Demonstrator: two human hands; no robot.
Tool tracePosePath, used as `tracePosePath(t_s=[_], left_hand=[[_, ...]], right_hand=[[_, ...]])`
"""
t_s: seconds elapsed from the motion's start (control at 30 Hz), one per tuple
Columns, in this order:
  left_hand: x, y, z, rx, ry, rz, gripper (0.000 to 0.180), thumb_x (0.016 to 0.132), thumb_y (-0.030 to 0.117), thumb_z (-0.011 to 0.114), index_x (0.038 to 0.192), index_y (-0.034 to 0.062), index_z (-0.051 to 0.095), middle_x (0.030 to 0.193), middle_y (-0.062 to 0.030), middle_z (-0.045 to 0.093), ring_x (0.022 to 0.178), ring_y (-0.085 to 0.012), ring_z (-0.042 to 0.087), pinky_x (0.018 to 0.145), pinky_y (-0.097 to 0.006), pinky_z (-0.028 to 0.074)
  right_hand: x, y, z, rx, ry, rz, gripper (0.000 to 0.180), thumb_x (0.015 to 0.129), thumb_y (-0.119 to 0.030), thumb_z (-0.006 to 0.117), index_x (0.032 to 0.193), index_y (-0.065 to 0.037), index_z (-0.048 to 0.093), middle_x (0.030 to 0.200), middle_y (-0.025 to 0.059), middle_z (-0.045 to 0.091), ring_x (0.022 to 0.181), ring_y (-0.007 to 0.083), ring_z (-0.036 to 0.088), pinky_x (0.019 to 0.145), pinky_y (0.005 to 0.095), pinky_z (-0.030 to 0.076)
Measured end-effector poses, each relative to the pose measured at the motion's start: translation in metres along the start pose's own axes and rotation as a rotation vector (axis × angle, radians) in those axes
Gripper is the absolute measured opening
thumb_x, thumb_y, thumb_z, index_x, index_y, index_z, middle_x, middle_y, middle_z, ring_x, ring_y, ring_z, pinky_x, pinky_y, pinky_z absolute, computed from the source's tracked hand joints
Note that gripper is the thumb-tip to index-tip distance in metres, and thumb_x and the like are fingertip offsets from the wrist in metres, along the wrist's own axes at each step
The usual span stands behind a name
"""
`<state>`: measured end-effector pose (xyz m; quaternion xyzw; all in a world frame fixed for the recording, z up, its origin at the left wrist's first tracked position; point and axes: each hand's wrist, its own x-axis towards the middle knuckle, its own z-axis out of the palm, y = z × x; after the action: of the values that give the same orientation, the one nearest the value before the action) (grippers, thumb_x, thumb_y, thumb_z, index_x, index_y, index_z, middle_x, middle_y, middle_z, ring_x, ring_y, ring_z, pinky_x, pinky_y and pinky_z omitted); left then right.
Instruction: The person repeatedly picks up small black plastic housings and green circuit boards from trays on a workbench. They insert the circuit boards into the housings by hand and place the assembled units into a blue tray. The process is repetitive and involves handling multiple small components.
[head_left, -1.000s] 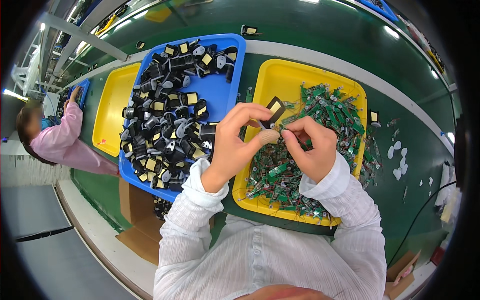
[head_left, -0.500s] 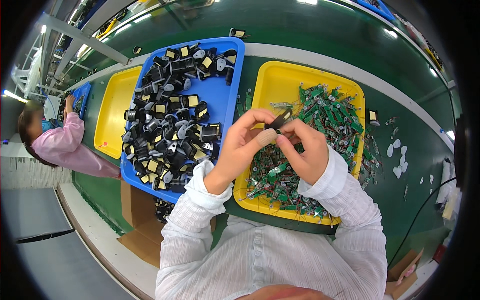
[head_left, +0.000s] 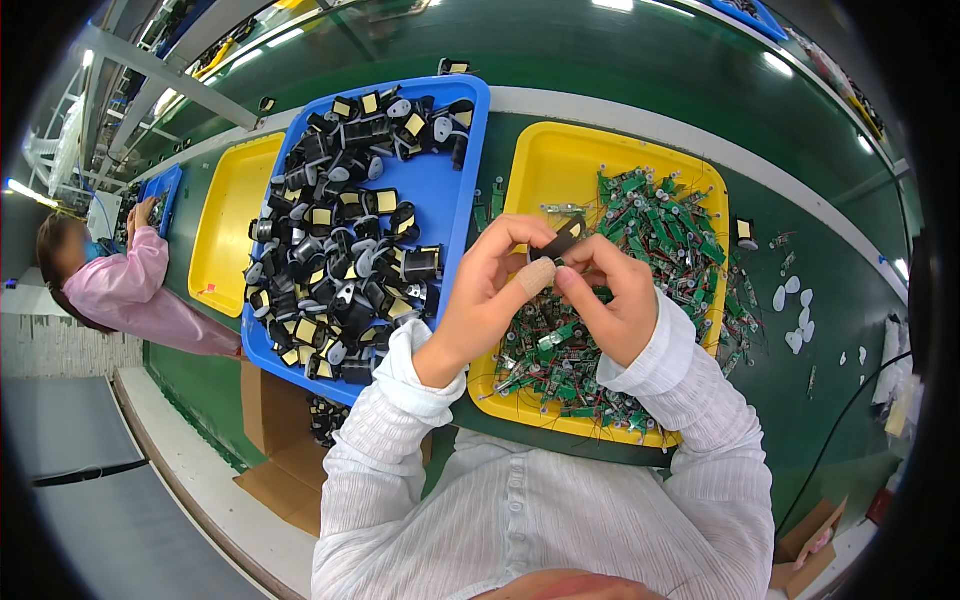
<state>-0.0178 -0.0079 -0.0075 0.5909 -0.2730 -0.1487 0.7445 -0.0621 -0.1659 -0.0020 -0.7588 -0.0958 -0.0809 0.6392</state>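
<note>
Over the yellow tray (head_left: pixel 545 150) my two hands meet at a small black plastic part (head_left: pixel 568 236) with a pale patch on it. My left hand (head_left: pixel 498 290) is closed around it, a tan covering on the thumb. My right hand (head_left: pixel 612 295) pinches its near end with thumb and forefinger. The fingers hide most of the part. Beneath them, green circuit boards (head_left: pixel 650 215) with thin wires fill much of the tray.
At left, a blue tray (head_left: pixel 455 190) holds many black housings with pale yellow pads. Beyond it lie another yellow tray (head_left: pixel 225 220) and a co-worker in pink (head_left: pixel 125 275). White oval pieces (head_left: pixel 795 340) and a black cable (head_left: pixel 835 430) lie at right.
Both hands stay nearly in place; the black part tilts slightly between the fingers. A black housing on the green belt behind the trays has shifted left.
</note>
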Motion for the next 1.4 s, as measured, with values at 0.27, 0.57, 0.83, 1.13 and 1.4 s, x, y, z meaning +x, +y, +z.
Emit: tracePosePath(t_s=[0.27, 0.57, 0.83, 1.13, 1.4], left_hand=[[-0.002, 0.0011, 0.0026, 0.114, 0.025, 0.132, 0.019, 0.081, 0.0, 0.053, 0.099, -0.0012, 0.047, 0.104, -0.0101, 0.045, 0.097, -0.016, 0.048, 0.087, -0.028, 0.039], [-0.0024, 0.0038, 0.0041, 0.063, 0.001, 0.058, 0.024, 0.082, 0.006, 0.057, 0.104, -0.0002, 0.048, 0.106, -0.0097, 0.046, 0.098, -0.0166, 0.049, 0.084, -0.03, 0.042], [-0.001, 0.001, 0.0021, 0.081, -0.005, 0.108, 0.024, 0.081, 0.006, 0.059, 0.103, 0.0007, 0.049, 0.107, -0.0103, 0.047, 0.1, -0.0179, 0.05, 0.083, -0.03, 0.043], [-0.0004, 0.0019, 0.0019, 0.106, 0.015, 0.125, 0.022, 0.078, 0.002, 0.056, 0.099, 0.0004, 0.05, 0.105, -0.0109, 0.047, 0.098, -0.0179, 0.051, 0.082, -0.03, 0.044], [-0.0008, 0.0051, 0.0028, 0.116, 0.044, 0.127, 0.019, 0.074, -0.002, 0.055, 0.093, -0.0001, 0.051, 0.099, -0.01, 0.049, 0.093, -0.017, 0.052, 0.08, -0.03, 0.045]], right_hand=[[-0.0016, -0.008, -0.0031, -0.083, -0.056, -0.019, 0.007, 0.082, -0.002, 0.055, 0.085, 0.003, 0.052, 0.073, 0.0097, 0.059, 0.067, 0.0139, 0.06, 0.063, 0.0258, 0.049], [-0.003, -0.0015, -0.0018, 0.01, 0.047, -0.057, 0.007, 0.08, -0.003, 0.058, 0.084, 0.002, 0.055, 0.072, 0.0111, 0.06, 0.059, 0.0163, 0.059, 0.054, 0.0251, 0.046], [-0.0033, -0.0002, -0.0009, 0.029, 0.037, -0.05, 0.007, 0.081, -0.003, 0.057, 0.084, 0.003, 0.054, 0.07, 0.011, 0.06, 0.058, 0.0155, 0.059, 0.053, 0.0246, 0.046], [-0.0027, 0.0, -0.0007, 0.0, 0.026, -0.078, 0.008, 0.08, -0.004, 0.058, 0.084, 0.003, 0.054, 0.07, 0.011, 0.06, 0.057, 0.0163, 0.059, 0.052, 0.0249, 0.046], [-0.0033, -0.0055, -0.0026, -0.098, -0.03, -0.06, 0.008, 0.081, -0.003, 0.057, 0.082, 0.003, 0.053, 0.071, 0.0101, 0.059, 0.063, 0.0147, 0.059, 0.06, 0.0254, 0.048]])
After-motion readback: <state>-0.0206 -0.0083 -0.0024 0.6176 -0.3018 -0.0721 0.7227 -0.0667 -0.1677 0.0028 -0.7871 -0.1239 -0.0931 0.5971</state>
